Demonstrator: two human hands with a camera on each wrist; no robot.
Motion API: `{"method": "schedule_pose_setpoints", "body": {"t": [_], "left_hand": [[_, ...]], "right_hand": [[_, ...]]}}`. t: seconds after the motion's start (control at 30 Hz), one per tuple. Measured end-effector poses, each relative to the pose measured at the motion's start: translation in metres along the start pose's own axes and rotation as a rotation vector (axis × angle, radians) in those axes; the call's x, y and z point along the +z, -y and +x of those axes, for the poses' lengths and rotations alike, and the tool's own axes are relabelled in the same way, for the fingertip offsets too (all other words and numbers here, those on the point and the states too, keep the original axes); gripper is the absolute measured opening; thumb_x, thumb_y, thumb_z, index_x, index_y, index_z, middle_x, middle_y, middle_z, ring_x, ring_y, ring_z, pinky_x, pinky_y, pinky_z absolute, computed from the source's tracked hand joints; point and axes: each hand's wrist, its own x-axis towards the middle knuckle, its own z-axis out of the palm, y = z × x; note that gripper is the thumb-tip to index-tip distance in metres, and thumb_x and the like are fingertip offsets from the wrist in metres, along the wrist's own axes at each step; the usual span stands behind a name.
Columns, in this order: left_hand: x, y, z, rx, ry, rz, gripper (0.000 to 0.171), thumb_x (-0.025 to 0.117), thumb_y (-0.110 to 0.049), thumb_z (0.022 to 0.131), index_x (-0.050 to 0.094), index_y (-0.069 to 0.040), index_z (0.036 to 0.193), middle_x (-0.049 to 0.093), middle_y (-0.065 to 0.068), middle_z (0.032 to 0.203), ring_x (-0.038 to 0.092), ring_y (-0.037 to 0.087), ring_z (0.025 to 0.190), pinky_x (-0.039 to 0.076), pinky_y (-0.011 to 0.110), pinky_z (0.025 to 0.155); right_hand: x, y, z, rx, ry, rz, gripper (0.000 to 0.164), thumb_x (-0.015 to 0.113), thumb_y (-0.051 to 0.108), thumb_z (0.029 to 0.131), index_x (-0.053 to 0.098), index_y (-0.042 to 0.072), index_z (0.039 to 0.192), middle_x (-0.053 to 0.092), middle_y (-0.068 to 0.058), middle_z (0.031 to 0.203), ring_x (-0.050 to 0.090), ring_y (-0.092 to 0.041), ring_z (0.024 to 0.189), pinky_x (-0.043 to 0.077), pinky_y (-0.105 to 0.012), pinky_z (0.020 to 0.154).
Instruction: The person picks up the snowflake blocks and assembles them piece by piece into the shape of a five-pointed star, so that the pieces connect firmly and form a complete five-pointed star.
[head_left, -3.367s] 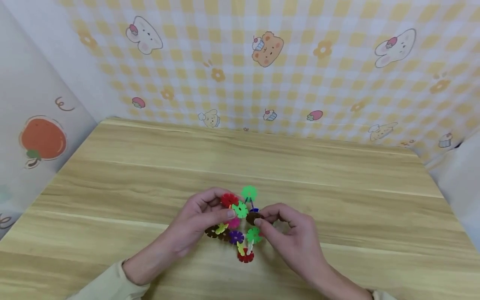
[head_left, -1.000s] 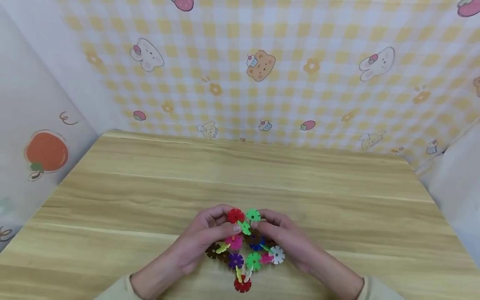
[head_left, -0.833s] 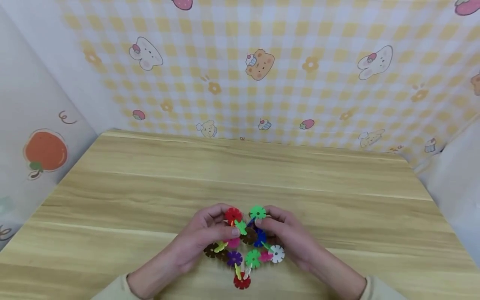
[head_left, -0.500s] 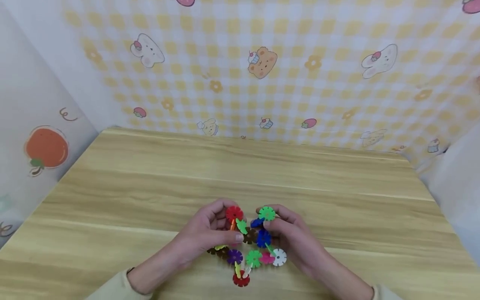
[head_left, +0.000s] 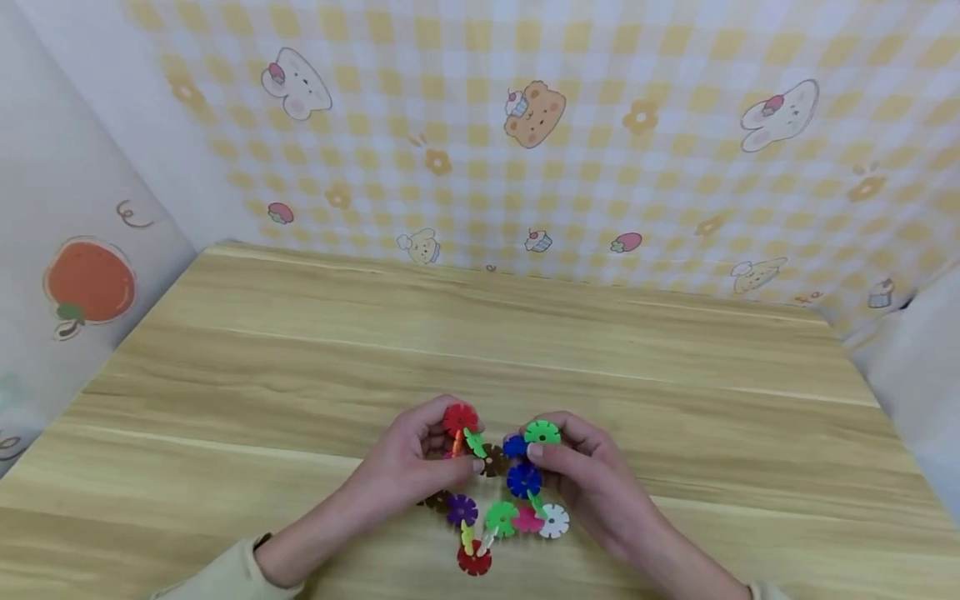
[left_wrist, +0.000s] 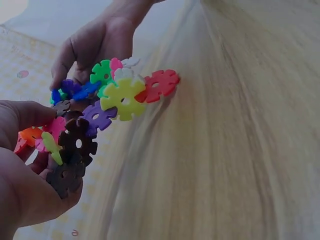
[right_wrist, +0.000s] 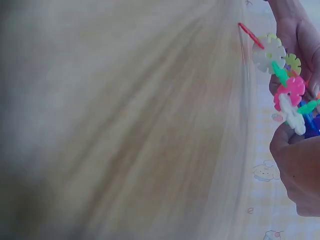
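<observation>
Notched plastic snowflake discs are slotted into a chain bent into a loop, with a red disc point(head_left: 474, 557) at its near point. My left hand point(head_left: 408, 467) pinches the chain's left side, its thumb by a brown disc point(head_left: 492, 460). Above that thumb are a green disc point(head_left: 474, 442) and a red one. My right hand point(head_left: 596, 471) pinches the right side near a blue disc point(head_left: 523, 481) and a bright green disc point(head_left: 542, 432). A gap shows between the brown disc and the blue one. In the left wrist view, a yellow disc point(left_wrist: 123, 100) faces the camera; the left fingers partly hide pink and orange discs.
The wood-grain table point(head_left: 300, 333) extends around both hands. Behind it hangs a yellow checked cloth point(head_left: 480, 125) with cartoon prints, and a pale wall panel point(head_left: 82, 183) stands at the left.
The hands came closer together, then drew apart. Brown and blue discs, overlapping or side by side moments ago, now have a gap between them. The bright green disc has shifted right with the right hand.
</observation>
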Motion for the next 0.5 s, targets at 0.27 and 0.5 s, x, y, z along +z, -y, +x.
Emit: {"method": "schedule_pose_setpoints", "body": {"t": [0.27,0.5], "left_hand": [[0.0013,0.0041,0.0032,-0.002,-0.047,-0.013,0.03,0.071,-0.005,0.088,0.06,0.001,0.116,0.069,0.009,0.094,0.068,0.022,0.082,0.059,0.031,0.071],[-0.0017,0.0058,0.0026,0.005,-0.059,-0.035,0.032,0.072,-0.004,0.088,0.06,0.001,0.117,0.069,0.011,0.099,0.069,0.023,0.083,0.06,0.031,0.071]], "right_hand": [[-0.0014,-0.0019,-0.0017,0.013,-0.039,-0.02,0.022,0.062,0.004,0.096,0.071,0.019,0.109,0.073,0.001,0.113,0.065,-0.014,0.097,0.056,-0.031,0.088],[-0.0009,-0.0046,-0.0009,0.007,-0.035,-0.018,0.025,0.061,0.003,0.096,0.071,0.019,0.111,0.072,-0.001,0.125,0.064,-0.015,0.103,0.055,-0.03,0.09]]}}
